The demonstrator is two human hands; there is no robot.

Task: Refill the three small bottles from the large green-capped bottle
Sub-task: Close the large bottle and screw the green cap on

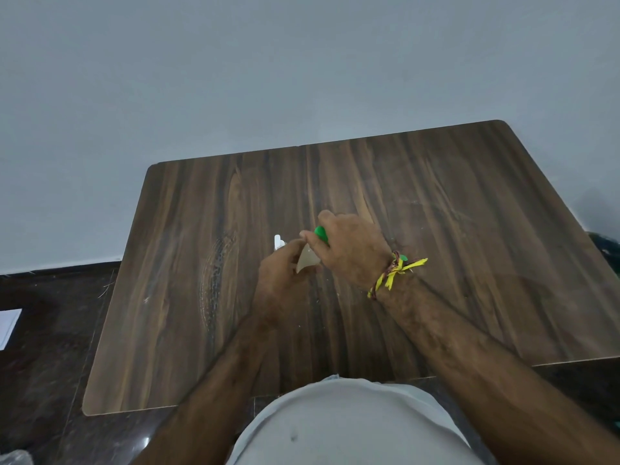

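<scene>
Both hands meet over the middle of the worktop point(436, 229), each grip closed on something. Right hand point(349, 250) comes in from the right, its fingers curled round the green cap point(320, 233) of the large bottle; the cap is smooth, bright plastic, and only a slice of it shows between the fingers. Left hand point(281, 276) sits just below and to the left of it, fingers wrapped round the pale, translucent body of the large bottle point(307, 261), which shows as a cloudy wedge between the two hands. Thumb and fingertips of the two hands nearly touch above that wedge.

Just beyond the left grip, on its far left side, a small white bottle point(278, 242) pokes up, mostly hidden by the fingers; whether the hand touches it cannot be told. Other small bottles cannot be made out.

Round the right wrist is a knotted thread band point(392, 273) of yellow and dark red strands with loose ends. Under the hands the worktop is dark brown wood-grain laminate with rounded corners, slightly scuffed, standing against a plain pale wall point(235, 78).
</scene>
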